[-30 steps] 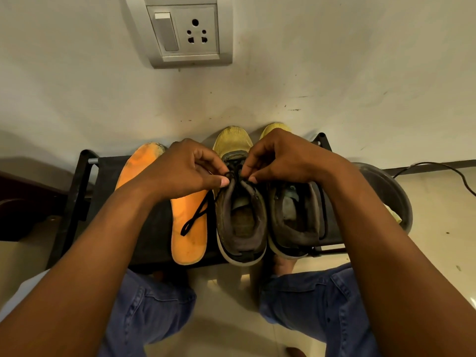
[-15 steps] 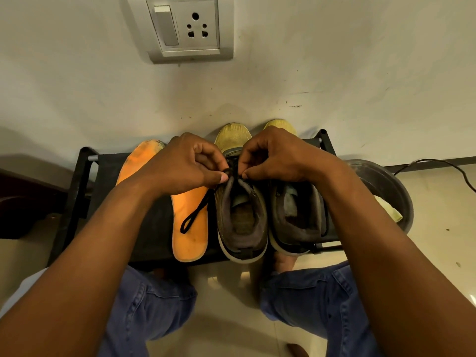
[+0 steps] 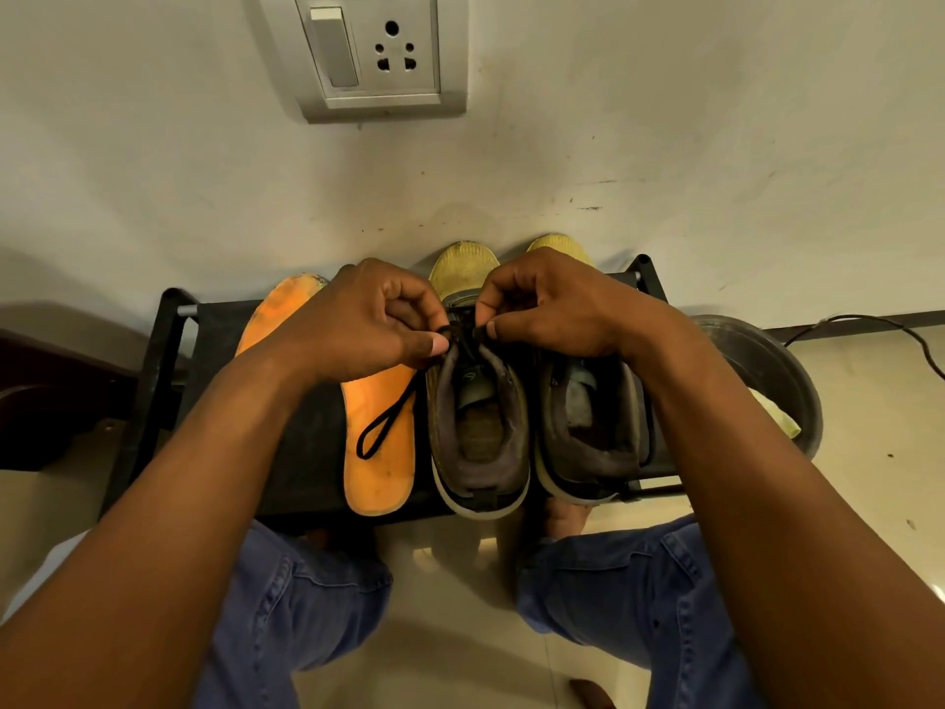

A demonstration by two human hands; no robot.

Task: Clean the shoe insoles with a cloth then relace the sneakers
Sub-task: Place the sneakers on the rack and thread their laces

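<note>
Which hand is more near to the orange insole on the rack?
Left. The left hand is directly above the orange insole, hiding its middle part. The right hand is farther to the right, over the two sneakers, pinching the black lace.

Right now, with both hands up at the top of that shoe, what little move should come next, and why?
Probably draw the black lace snug. The left hand and right hand each pinch it over the left sneaker, and a slack loop trails onto the orange insole, so the lacing looks loose.
</note>
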